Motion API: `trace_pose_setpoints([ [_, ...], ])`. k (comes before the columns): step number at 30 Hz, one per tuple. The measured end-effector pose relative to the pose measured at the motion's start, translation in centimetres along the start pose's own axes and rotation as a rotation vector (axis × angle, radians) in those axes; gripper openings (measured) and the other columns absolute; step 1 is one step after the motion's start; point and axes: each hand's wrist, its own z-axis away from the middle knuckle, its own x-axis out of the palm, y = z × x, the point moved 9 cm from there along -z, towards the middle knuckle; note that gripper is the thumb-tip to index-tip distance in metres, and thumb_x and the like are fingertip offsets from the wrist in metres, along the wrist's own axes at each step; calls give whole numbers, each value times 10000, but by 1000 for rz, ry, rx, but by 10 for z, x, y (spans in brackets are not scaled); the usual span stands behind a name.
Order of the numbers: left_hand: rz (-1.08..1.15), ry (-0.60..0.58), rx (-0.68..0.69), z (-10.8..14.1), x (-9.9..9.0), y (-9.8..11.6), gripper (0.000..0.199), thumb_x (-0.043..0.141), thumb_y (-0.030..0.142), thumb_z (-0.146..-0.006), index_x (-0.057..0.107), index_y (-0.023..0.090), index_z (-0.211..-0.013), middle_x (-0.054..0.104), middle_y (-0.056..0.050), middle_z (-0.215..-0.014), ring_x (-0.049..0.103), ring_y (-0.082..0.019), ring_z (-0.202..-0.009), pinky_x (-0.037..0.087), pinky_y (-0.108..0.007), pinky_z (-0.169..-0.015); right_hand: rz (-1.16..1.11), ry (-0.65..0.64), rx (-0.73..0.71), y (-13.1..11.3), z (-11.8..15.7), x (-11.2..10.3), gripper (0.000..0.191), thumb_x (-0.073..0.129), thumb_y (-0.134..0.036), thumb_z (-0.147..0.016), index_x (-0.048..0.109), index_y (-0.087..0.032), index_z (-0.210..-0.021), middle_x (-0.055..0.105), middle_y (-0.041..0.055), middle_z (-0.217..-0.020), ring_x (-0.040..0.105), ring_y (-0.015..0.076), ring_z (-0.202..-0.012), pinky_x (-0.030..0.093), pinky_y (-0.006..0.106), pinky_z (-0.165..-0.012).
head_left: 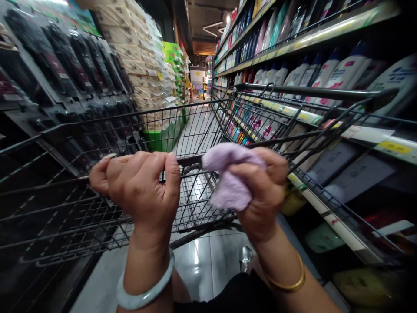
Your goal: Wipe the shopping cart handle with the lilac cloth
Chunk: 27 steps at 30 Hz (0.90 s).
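My left hand (140, 182) is closed around a dark bar of the wire shopping cart (192, 221), with a pale bangle on its wrist. A crumpled light purple cloth (233, 174) is gripped in my right hand (263, 191), which wears a gold bangle. The cloth hangs over the cart's bar near its middle, its lower end bunched under my fingers. Whether my right hand also grips the bar behind the cloth, I cannot tell. Through the wire mesh the tiled floor shows.
Shelves on the right hold several rows of shampoo bottles (345, 74). To the left hang dark packaged goods (74, 61), beside tall stacks of wrapped packs (127, 52). A narrow tiled aisle (202, 126) runs ahead between them. A shelf edge (384, 143) lies close to the cart's right side.
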Motion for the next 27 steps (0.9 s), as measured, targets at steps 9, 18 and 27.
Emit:
trace_pose_setpoints([
  [9,-20,-40,-25,0,3,-3,238,519,393,-928,638,265,-767,683,-27,-817,608,-260,-996,313,-640,-1115,-36,-159,-224,-43,29,37,57,734,-224,-894,746,-280,-900,673,8,-1179,587,213,-1043,538,403,-931],
  [18,27,50,-30,-2,1,-7,323,577,444,-903,589,237,-656,648,-36,-702,565,-254,-890,321,-620,-1105,-78,15,17,-4,6,7,138,691,-239,-924,732,-286,-1047,590,44,-1244,598,224,-1130,549,424,-955],
  [27,65,29,-32,-2,2,-15,297,572,455,-898,630,235,-706,668,-43,-749,594,-260,-892,314,-640,-1131,-14,-295,-320,-57,57,59,98,692,-300,-921,777,-349,-917,723,-74,-1156,602,199,-929,505,359,-758],
])
